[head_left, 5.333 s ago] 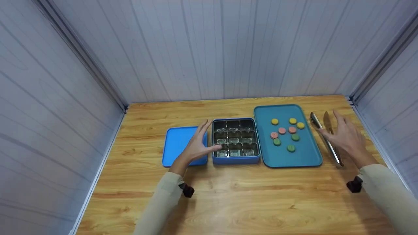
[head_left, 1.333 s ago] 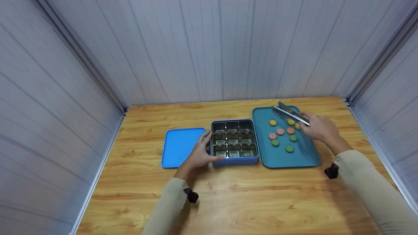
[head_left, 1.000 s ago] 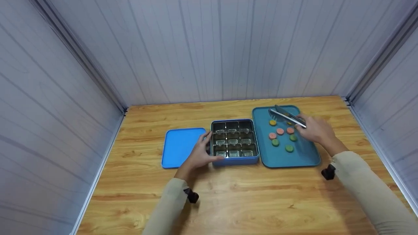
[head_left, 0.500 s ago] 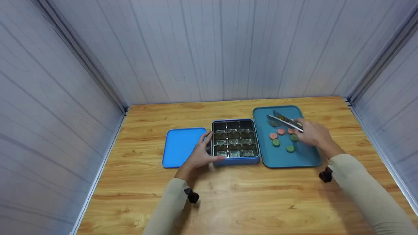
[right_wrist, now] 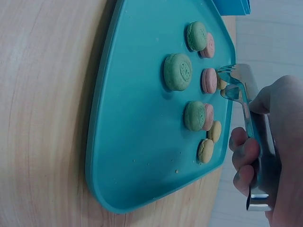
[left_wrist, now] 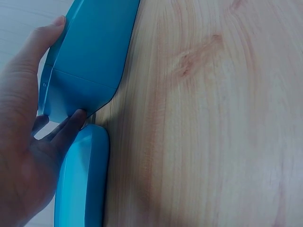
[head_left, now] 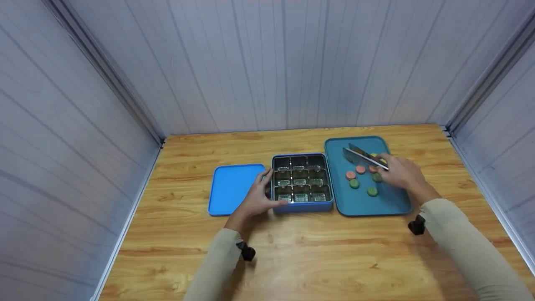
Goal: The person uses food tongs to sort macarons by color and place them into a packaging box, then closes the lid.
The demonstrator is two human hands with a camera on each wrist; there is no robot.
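Tongs (head_left: 367,159), gripped in the curled right hand (head_left: 400,170), now sit lower, tips about the leftmost yellow macaron (right_wrist: 221,82) on the tray (head_left: 355,205): apparently positioned for pick-up, pinch unconfirmed. Left hand (head_left: 256,198), spread wide, touches the unfilled box's (head_left: 310,207) near-left corner.

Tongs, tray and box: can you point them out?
Tongs (right_wrist: 266,163): right wrist view, on the handle.
Tray (right_wrist: 137,123): right wrist view, on its bare surface.
Box (head_left: 305,207): head view, on its near wall.

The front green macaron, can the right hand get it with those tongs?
Probably yes: the right hand holds the tongs, and nothing covers the front green macaron. The tips are at a yellow macaron, though, so they'd have to move over first.
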